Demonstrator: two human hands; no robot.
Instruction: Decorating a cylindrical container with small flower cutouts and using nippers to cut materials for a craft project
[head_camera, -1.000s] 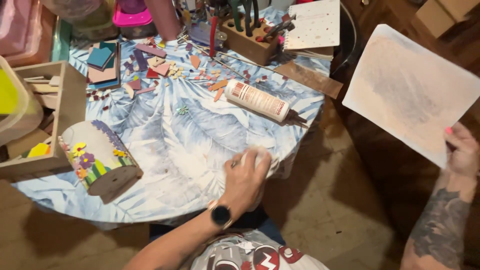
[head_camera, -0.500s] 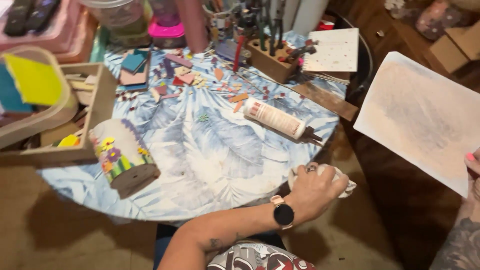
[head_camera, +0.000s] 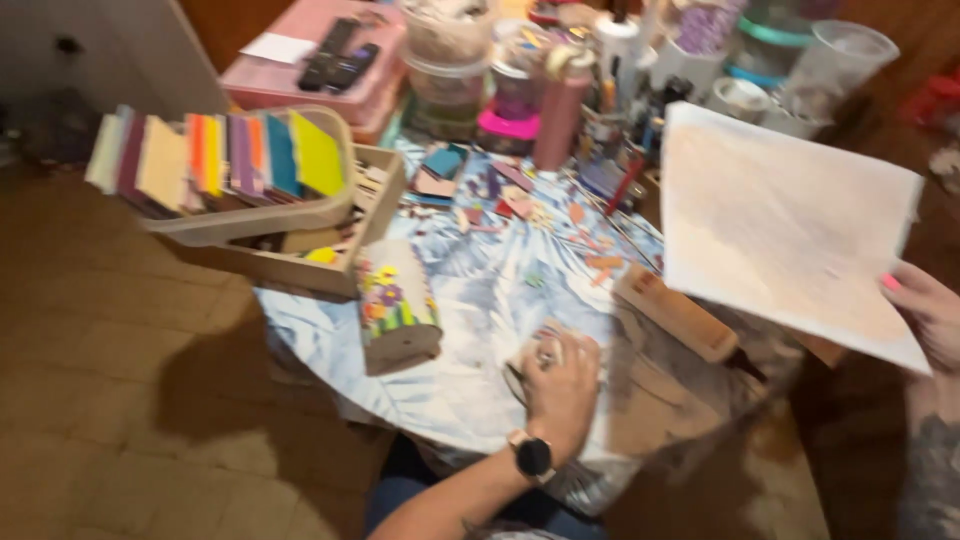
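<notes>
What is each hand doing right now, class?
Left hand: pressed on the round table, fingers curled; any held thing cannot be told through blur.
Right hand: closed, holding the large stained sheet by its edge.

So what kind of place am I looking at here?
Probably a home craft corner for mosaic work: small coloured tile pieces scattered on a round table with a blue leaf-print cloth, a tray of coloured sheets, and a flower-decorated wooden piece.

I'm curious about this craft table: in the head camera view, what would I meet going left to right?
Tray of coloured sheets → flower-decorated wooden piece → left hand → large pale sheet → right hand.
</notes>
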